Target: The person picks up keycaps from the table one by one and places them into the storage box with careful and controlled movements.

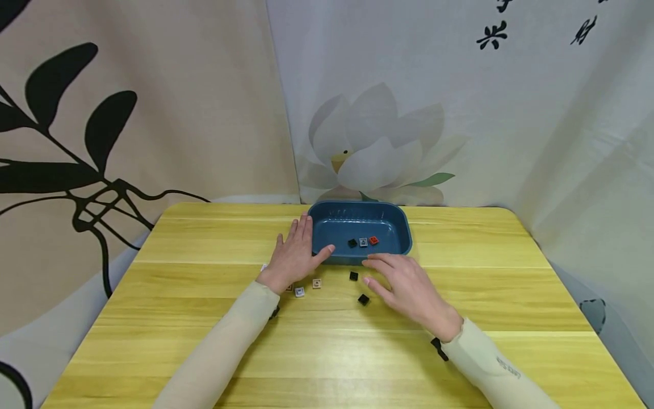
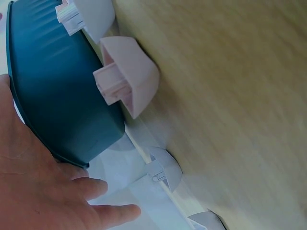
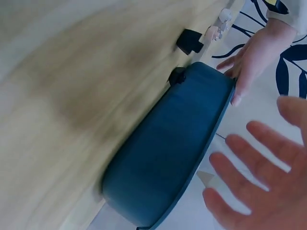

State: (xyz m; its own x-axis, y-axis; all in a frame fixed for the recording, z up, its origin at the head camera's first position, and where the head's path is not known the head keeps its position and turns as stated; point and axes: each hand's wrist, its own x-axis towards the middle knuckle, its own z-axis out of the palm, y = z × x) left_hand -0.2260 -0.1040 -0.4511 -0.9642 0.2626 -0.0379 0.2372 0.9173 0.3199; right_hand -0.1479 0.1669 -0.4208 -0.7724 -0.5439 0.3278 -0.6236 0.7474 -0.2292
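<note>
A dark blue tray (image 1: 334, 230) stands near the table's back edge, with a black keycap (image 1: 352, 243), a white keycap (image 1: 363, 242) and a red keycap (image 1: 373, 240) inside. My left hand (image 1: 292, 254) rests against its left rim, fingers extended. By the front right corner hovers my right hand (image 1: 409, 287), its fingers spread and loosely bent, holding nothing in the right wrist view. Two black keycaps (image 1: 353, 276) lie on the table between the hands. Near the left wrist are a pale pink keycap (image 1: 317, 283) and white keycaps (image 1: 299, 292), some partly hidden by that hand.
The wooden table (image 1: 327, 352) reaches back to a printed curtain (image 1: 204, 102) behind the tray. A dark strap (image 1: 439, 349) shows at the right wrist. In the left wrist view, an upturned pink keycap (image 2: 141, 79) sits close beside the tray's wall.
</note>
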